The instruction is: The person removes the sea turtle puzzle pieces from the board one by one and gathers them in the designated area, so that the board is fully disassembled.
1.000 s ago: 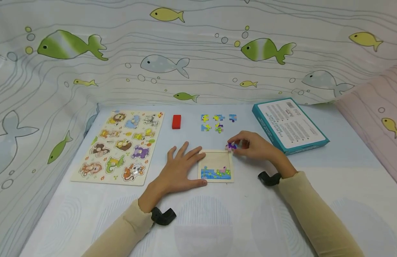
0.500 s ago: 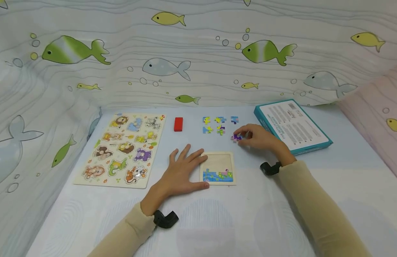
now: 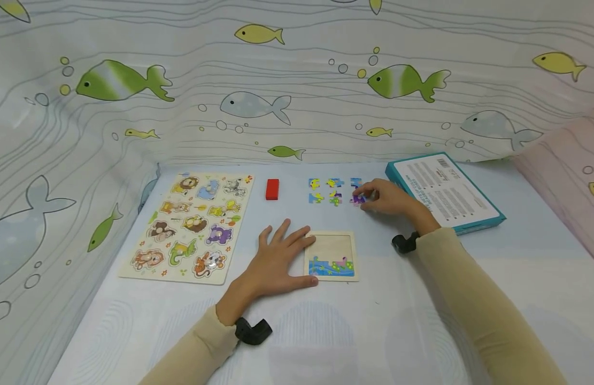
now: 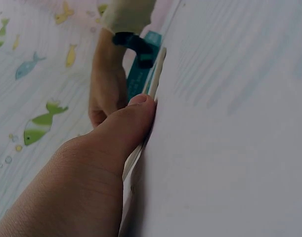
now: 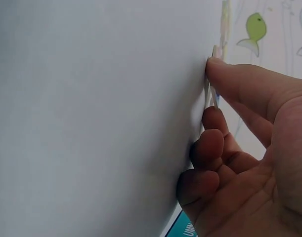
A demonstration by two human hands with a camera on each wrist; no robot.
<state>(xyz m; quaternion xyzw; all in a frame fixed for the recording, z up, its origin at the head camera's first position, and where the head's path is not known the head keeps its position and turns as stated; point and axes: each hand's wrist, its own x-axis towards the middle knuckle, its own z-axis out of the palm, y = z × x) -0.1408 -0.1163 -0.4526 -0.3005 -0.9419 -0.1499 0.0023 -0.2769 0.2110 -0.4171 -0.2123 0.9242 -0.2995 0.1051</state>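
Observation:
A small square wooden puzzle tray [image 3: 356, 256] lies on the table, its bottom row filled with blue and green jigsaw pieces [image 3: 330, 267]. My left hand [image 3: 279, 267] is spread flat at its left side, fingertips and thumb touching the frame; the left wrist view shows the thumb [image 4: 131, 113] on its edge. Up and to the right, my right hand [image 3: 385, 198] pinches a purple jigsaw piece [image 3: 357, 199] between thumb and fingers, low at the table. Beside it several loose jigsaw pieces [image 3: 316, 183] lie in two rows. In the right wrist view the held piece [image 5: 214, 98] shows edge-on.
An animal peg puzzle board [image 3: 181, 230] lies at the left. A red block [image 3: 272, 189] sits behind the left hand. A teal and white box [image 3: 450, 187] stands at the right, close behind the right hand. Fish-patterned cloth [image 3: 325, 123] rises at the back.
My right hand has carried the purple jigsaw piece from the tray's top right corner up and away, to the loose pieces. My left hand stays at the tray. The head view has shifted slightly.

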